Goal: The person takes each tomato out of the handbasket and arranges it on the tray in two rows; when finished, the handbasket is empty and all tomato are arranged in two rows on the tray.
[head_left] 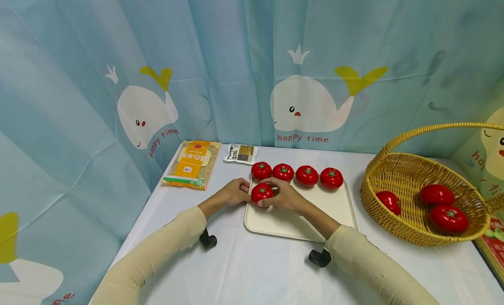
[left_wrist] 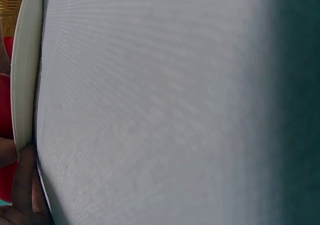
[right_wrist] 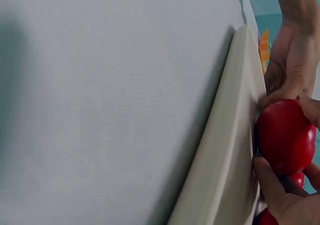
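Observation:
My right hand [head_left: 286,196] holds a red tomato [head_left: 261,193] over the left part of a cream tray [head_left: 299,222], thumb on the near side and fingers round the far side. At the tray's left rim is my left hand [head_left: 234,192]. In the left wrist view its thumb lies inside the rim [left_wrist: 26,75] and a finger outside, pinching the edge. The right wrist view shows the left thumb close against the held tomato [right_wrist: 286,137]. Along the tray's far side, several more tomatoes [head_left: 306,176] form a row.
To the right stands a wicker basket [head_left: 409,230] with a tall handle and three tomatoes [head_left: 449,219] inside. A grain packet [head_left: 192,165] and a small white sachet [head_left: 241,153] lie at the back left. Behind the table hangs a blue whale-print curtain [head_left: 228,77].

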`<control>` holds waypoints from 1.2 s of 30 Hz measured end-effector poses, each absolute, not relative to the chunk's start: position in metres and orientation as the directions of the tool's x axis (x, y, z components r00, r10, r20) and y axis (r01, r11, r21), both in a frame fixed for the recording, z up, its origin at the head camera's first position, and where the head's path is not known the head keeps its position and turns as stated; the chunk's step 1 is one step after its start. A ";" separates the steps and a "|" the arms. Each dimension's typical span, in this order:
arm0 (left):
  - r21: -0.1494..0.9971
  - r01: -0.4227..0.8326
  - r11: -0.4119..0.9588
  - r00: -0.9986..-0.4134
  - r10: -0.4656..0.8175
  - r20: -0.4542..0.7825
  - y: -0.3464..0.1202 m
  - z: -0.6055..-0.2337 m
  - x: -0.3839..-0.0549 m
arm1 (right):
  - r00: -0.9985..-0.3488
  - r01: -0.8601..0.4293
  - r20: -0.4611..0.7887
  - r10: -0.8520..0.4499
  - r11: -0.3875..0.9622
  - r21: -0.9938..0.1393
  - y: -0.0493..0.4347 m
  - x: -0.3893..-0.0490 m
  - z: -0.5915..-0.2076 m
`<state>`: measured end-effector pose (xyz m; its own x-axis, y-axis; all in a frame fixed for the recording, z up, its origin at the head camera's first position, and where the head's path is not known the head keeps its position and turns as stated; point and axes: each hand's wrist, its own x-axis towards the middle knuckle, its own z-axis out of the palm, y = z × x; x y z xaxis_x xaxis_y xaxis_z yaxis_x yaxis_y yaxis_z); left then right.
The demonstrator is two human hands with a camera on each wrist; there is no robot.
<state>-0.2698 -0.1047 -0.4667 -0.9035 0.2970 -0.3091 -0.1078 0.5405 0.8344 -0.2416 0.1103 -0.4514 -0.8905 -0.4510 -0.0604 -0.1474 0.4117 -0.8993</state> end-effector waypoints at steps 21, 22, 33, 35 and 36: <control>0.832 -0.103 0.546 -0.904 0.297 -0.307 -0.105 -0.467 -0.270 | -0.870 -0.169 -0.066 -0.489 0.421 -0.891 0.116 -0.244 -0.452; 0.833 -0.105 0.543 -0.904 0.297 -0.308 -0.105 -0.467 -0.270 | -0.868 -0.166 -0.069 -0.492 0.417 -0.894 0.116 -0.244 -0.452; 0.837 -0.116 0.535 -0.896 0.307 -0.320 -0.105 -0.466 -0.269 | -0.873 -0.162 -0.084 -0.480 0.448 -0.879 0.130 -0.235 -0.440; 0.838 -0.115 0.533 -0.897 0.307 -0.319 -0.105 -0.465 -0.269 | -0.871 -0.184 -0.064 -0.487 0.446 -0.876 0.136 -0.232 -0.435; 0.840 -0.114 0.531 -0.898 0.307 -0.316 -0.105 -0.465 -0.269 | -0.871 -0.193 -0.055 -0.488 0.443 -0.876 0.139 -0.231 -0.433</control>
<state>-0.2688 -0.1054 -0.4654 -0.8976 0.3068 -0.3164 -0.1145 0.5308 0.8397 -0.2309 0.1391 -0.4327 -0.8712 -0.4879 -0.0546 -0.1930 0.4426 -0.8757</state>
